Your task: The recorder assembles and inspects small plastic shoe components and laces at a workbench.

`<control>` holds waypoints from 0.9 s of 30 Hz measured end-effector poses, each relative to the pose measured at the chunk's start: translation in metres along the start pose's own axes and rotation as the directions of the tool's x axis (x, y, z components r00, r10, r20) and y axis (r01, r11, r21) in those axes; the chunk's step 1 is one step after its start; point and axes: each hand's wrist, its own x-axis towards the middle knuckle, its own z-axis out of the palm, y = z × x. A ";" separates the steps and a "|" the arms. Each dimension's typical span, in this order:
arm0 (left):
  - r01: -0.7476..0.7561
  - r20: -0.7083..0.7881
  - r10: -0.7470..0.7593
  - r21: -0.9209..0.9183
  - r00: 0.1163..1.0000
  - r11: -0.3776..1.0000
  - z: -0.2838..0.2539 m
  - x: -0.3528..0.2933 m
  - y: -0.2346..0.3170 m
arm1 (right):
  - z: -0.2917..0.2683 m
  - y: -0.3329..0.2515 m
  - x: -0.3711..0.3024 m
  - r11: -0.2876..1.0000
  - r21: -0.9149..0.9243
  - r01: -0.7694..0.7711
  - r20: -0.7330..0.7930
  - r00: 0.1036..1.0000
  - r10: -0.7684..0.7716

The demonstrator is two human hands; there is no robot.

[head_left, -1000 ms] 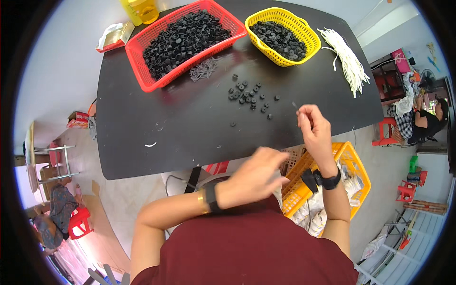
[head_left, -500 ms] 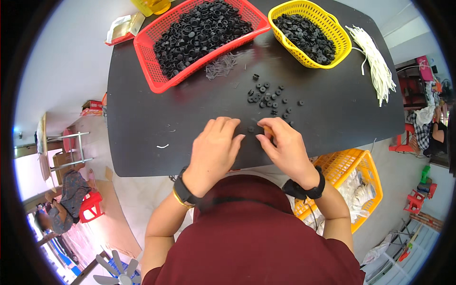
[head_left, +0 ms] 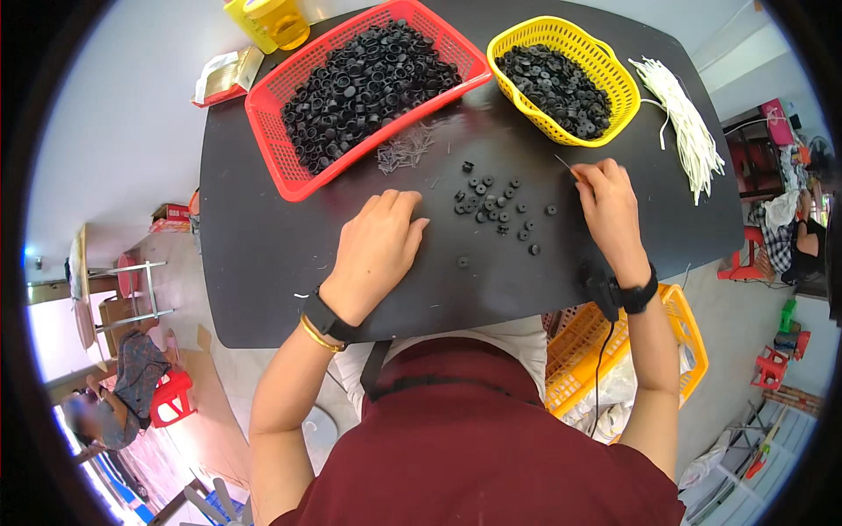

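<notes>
My right hand (head_left: 610, 206) is closed around a thin metal pick with an orange-brown handle (head_left: 576, 174), its tip pointing up and left below the yellow basket. My left hand (head_left: 375, 250) lies palm down on the dark table, holding nothing that I can see. Its fingers are side by side and the thumb stands a little apart. Between the hands sits a scattered group of small black round rubber pieces (head_left: 491, 200) with centre holes. One such piece (head_left: 463, 261) lies by itself nearer to me. A pile of short thin grey sticks (head_left: 403, 151) is beyond my left hand.
A red basket (head_left: 293, 187) heaped with black ring-like caps stands far left. The yellow basket (head_left: 628, 98) at far right holds black round pieces. White cords (head_left: 688, 131) lie right of it. An orange crate (head_left: 570, 375) with white material is below the table's front edge.
My hands have moved apart. The right has gone up and right with the pick; the left has shifted slightly left and up. The view has tilted a little, lowering the table in the picture.
</notes>
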 end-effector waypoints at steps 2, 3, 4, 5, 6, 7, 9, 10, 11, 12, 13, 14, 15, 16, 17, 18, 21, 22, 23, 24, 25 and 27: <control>-0.006 0.003 0.006 -0.018 1.000 1.000 0.003 0.009 0.001 | 0.004 0.010 0.006 0.972 -0.205 0.116 -0.048 0.991 -0.129; 0.001 0.004 0.000 -0.030 1.000 1.000 0.004 0.011 -0.001 | 0.002 0.005 0.007 0.973 -0.200 0.118 -0.047 0.990 -0.130; 0.006 0.004 -0.006 -0.025 1.000 1.000 0.007 0.014 -0.003 | -0.003 -0.006 0.010 0.971 -0.196 0.139 -0.099 0.982 -0.161; -0.005 -0.020 0.004 -0.032 1.000 0.999 0.010 0.017 -0.005 | -0.005 -0.015 0.009 0.968 -0.193 0.158 -0.152 0.970 -0.189; -0.007 -0.048 0.005 -0.035 0.999 0.999 0.011 0.018 -0.008 | -0.005 -0.026 0.005 0.969 -0.181 0.169 -0.150 0.969 -0.197; -0.001 -0.044 0.000 -0.032 0.999 0.999 0.014 0.020 -0.010 | -0.006 -0.036 -0.006 0.989 0.056 0.136 -0.028 0.991 -0.135; 0.081 -0.044 -0.085 -0.097 0.995 0.992 0.020 0.028 -0.011 | -0.003 -0.060 -0.030 0.927 0.374 0.008 0.191 0.978 -0.086; 0.081 -0.034 -0.084 -0.096 0.996 0.992 0.023 0.033 -0.010 | -0.002 -0.072 -0.041 0.888 0.455 -0.058 0.276 0.958 -0.079; 0.118 -0.019 -0.121 -0.119 0.992 0.986 0.025 0.037 -0.009 | 0.007 -0.080 -0.051 0.874 0.479 -0.080 0.287 0.955 -0.069; 0.153 0.000 -0.154 -0.145 0.988 0.978 0.028 0.041 -0.006 | 0.015 -0.087 -0.060 0.860 0.499 -0.107 0.299 0.953 -0.055; 0.154 -0.042 -0.160 -0.126 0.986 0.980 0.032 0.043 -0.006 | 0.019 -0.096 -0.063 0.863 0.494 -0.109 0.295 0.954 -0.048; 0.154 -0.035 -0.159 -0.124 0.987 0.980 0.034 0.045 -0.006 | 0.024 -0.101 -0.064 0.868 0.486 -0.097 0.288 0.956 -0.054; 0.169 -0.036 -0.174 -0.105 0.984 0.980 0.035 0.047 -0.006 | 0.027 -0.105 -0.062 0.881 0.467 -0.072 0.267 0.962 -0.063; 0.184 -0.040 -0.188 -0.087 0.981 0.979 0.036 0.046 -0.006 | 0.029 -0.109 -0.061 0.894 0.446 -0.045 0.245 0.967 -0.073; 0.186 -0.040 -0.190 -0.082 0.981 0.979 0.037 0.045 -0.006 | 0.031 -0.110 -0.061 0.892 0.451 -0.045 0.245 0.967 -0.075; 0.166 -0.046 -0.170 -0.081 0.984 0.983 0.038 0.045 -0.008 | 0.035 -0.111 -0.060 0.904 0.426 -0.020 0.245 0.965 -0.094; 0.134 -0.052 -0.137 -0.065 0.989 0.989 0.037 0.041 -0.008 | 0.042 -0.110 -0.060 0.913 0.405 0.042 0.228 0.963 -0.145; 0.123 -0.044 -0.125 -0.054 0.991 0.991 0.035 0.038 -0.006 | 0.043 -0.109 -0.060 0.911 0.406 0.072 0.215 0.961 -0.172; 0.089 -0.084 -0.095 -0.072 0.992 0.993 0.031 0.030 -0.002 | 0.041 -0.109 -0.059 0.910 0.408 0.076 0.214 0.961 -0.176; 0.088 -0.081 -0.094 -0.075 0.992 0.993 0.025 0.022 0.006 | 0.040 -0.107 -0.059 0.832 0.546 -0.101 0.281 0.957 -0.068; 0.074 -0.072 -0.092 -0.216 0.993 0.974 0.014 0.012 0.018 | 0.036 -0.106 -0.059 0.707 0.651 -0.275 0.362 0.932 0.030; 0.067 -0.054 -0.092 -0.353 0.994 0.933 -0.007 -0.011 0.037 | 0.029 -0.108 -0.061 0.607 0.717 -0.342 0.386 0.921 0.062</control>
